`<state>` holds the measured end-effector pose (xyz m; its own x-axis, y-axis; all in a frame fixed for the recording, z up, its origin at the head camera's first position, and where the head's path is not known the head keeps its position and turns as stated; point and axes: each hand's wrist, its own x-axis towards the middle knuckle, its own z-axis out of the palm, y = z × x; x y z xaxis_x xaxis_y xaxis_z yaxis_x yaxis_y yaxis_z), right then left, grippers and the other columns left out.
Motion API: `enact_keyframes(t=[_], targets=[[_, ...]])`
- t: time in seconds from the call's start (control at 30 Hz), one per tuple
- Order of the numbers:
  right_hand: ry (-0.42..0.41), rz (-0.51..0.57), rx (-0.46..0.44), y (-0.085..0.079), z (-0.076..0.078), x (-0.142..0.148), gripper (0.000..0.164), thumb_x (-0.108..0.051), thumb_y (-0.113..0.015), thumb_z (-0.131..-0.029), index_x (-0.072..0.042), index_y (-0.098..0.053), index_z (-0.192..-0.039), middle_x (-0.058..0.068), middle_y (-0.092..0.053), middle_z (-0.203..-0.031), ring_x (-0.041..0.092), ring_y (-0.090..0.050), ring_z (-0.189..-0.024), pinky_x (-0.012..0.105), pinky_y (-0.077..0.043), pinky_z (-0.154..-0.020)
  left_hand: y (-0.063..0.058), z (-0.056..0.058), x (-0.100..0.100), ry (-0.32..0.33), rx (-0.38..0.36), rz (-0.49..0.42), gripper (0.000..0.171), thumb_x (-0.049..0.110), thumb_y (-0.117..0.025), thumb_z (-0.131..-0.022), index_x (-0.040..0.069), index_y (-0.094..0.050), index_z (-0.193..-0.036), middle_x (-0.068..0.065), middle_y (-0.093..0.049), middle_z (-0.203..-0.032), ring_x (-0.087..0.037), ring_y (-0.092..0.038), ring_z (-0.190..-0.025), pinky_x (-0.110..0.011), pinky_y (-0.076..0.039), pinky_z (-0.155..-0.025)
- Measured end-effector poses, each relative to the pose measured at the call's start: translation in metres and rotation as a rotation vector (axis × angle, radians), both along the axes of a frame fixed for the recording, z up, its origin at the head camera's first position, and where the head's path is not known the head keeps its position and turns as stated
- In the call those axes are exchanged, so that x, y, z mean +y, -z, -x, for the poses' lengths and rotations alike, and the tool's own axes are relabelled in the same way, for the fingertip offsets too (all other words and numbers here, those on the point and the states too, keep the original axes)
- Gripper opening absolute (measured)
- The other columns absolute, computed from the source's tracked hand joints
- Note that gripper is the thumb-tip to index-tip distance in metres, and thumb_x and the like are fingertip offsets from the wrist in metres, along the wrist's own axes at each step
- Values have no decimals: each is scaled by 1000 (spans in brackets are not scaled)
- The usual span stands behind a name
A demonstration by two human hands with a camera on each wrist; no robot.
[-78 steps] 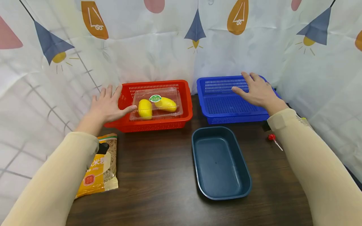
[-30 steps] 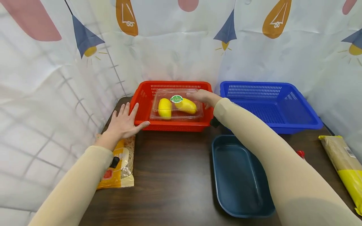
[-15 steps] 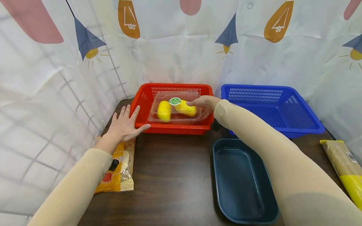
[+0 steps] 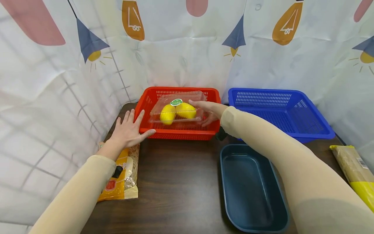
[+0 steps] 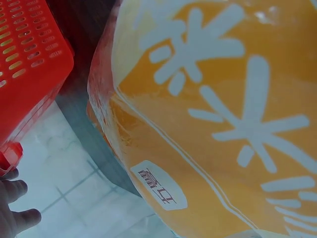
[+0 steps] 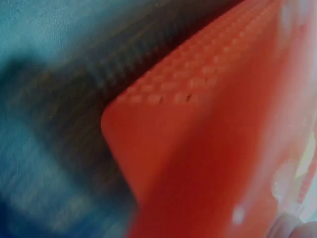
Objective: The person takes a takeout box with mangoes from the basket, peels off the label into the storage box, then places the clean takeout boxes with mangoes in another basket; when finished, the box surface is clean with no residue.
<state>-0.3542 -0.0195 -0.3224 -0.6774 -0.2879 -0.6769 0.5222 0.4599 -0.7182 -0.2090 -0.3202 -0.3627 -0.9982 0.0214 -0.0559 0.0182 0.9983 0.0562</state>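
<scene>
A clear plastic box [image 4: 157, 111] with a green and white label lies inside the red basket [image 4: 181, 134]. Two yellow mango-like fruits [image 4: 186, 111] show through its lid. My right hand [image 4: 209, 111] grips the box by its right end, thumb on top and fingers down the side; that end is raised and the box tilts down to the left. My left hand [image 4: 125, 130] is spread with straight fingers at the basket's left rim. In the left wrist view its fingers [image 5: 20, 218] are beside the red basket's corner.
Right of the red basket stands a blue basket [image 4: 283, 132]. In front of it lies a dark blue tray [image 4: 248, 185], partly behind the right sleeve. An orange food bag [image 4: 118, 187] lies under the left forearm. Far right is a yellow-ended packet [image 4: 355, 165]. A patterned curtain hangs behind.
My right hand has moved from over the blue basket to the plastic box and taken hold of it. The box's right end has risen, and the fruits have shifted left. My left hand stays spread.
</scene>
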Motion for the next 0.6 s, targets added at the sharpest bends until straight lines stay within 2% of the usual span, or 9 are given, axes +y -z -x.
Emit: enact_keyframes(t=[0.2,0.47,0.6], targets=[[47,32,-5,2,-3,0,93,-71,-59,-88,-25,-23,-161,15,-33,-163,43,-43,-143,58,-46,-111,0,0,2,-3,-7,-5,103,78,-35,-94,11,-3,-166,-34,-4,-167,-55,-4,-154,-75,-6,-120],[72,98,42,-1,-4,1,85,-61,-59,-95,-31,-19,-163,8,-24,-169,39,-35,-149,60,-38,-117,-2,0,2,-6,-18,-6,104,80,-33,-94,10,-2,-166,-34,-2,-167,-55,-4,-154,-74,-7,-120],[97,120,57,1,-4,2,81,-57,-61,-95,-29,-24,-161,6,-31,-165,35,-39,-146,59,-39,-117,-2,0,2,-1,-15,-7,104,79,-33,-94,10,-4,-166,-34,-3,-167,-55,-4,-154,-74,-8,-120]])
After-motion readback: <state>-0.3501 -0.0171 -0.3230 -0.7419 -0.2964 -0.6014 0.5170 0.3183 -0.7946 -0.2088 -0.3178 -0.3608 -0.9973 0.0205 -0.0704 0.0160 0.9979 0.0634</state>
